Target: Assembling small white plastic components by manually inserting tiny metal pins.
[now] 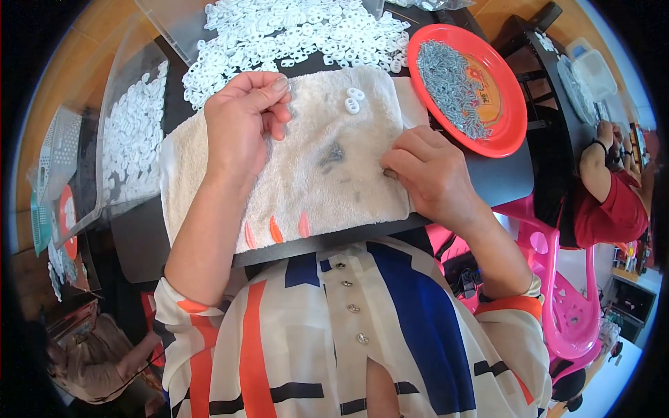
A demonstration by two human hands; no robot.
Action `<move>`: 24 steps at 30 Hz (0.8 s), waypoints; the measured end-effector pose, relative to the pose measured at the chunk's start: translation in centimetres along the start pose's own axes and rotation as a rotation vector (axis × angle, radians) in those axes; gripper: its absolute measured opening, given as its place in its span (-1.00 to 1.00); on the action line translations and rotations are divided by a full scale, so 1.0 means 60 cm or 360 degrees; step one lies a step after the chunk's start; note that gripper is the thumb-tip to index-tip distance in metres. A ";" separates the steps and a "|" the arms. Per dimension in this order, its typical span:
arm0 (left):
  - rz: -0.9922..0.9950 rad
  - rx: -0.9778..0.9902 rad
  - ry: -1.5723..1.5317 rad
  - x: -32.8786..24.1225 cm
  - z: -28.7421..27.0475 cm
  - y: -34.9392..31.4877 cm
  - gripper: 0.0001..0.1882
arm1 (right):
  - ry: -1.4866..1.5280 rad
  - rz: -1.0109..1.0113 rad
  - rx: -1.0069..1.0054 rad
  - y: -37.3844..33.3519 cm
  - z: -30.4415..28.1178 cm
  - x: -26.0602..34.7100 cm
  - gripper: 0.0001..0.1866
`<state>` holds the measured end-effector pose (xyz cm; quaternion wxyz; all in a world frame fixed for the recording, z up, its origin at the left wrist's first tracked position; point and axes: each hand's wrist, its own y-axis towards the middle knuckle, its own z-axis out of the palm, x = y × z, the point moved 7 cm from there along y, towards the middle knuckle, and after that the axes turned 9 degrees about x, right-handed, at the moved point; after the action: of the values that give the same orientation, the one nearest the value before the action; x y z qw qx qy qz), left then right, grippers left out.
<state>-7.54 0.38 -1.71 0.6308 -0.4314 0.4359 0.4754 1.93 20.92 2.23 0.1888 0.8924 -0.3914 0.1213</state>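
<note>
A beige towel (pixel 313 188) lies over the dark table in front of me. On its left part is my left hand (pixel 244 118), thumb and forefinger pressed together and the other fingers curled; anything between them is too small to make out. My right hand (pixel 435 174) is closed in a pinch at the towel's right edge, near a small dark speck at its fingertips. Two white oval plastic pieces (pixel 353 101), each with two holes, lie on the towel between the hands. Below them sits a little heap of small grey metal parts (pixel 333 155).
A red plate (pixel 512 104) full of small metal parts stands at the right. White plastic pieces (pixel 293 35) are heaped at the back; more fill a clear bin (pixel 132 132) on the left. A pink chair (pixel 568 306) stands at right. Other people sit on both sides.
</note>
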 end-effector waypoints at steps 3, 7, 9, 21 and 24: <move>0.0008 -0.0022 -0.0016 0.000 -0.002 0.001 -0.91 | 0.0038 0.0046 -0.0103 -0.008 0.001 -0.005 -0.75; 0.0033 -0.0038 -0.0048 -0.004 -0.007 0.002 -0.94 | 0.0362 0.0274 -0.0306 -0.031 -0.013 -0.026 -0.79; 0.0033 -0.0036 -0.0032 -0.002 -0.008 0.004 -0.94 | 0.0429 0.0302 -0.0327 -0.038 -0.015 -0.030 -0.81; 0.0042 -0.0015 0.0049 0.001 -0.004 0.004 -0.92 | 0.1094 0.0517 -0.0417 -0.062 -0.007 -0.064 -0.96; 0.0047 0.0002 0.0022 0.001 0.000 0.006 -0.93 | 0.1660 0.0655 -0.0507 -0.067 0.001 -0.068 -0.95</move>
<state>-7.85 0.45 -1.80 0.6209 -0.4278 0.4468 0.4815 2.24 26.08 -0.26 0.4610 0.5811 -0.4254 0.5186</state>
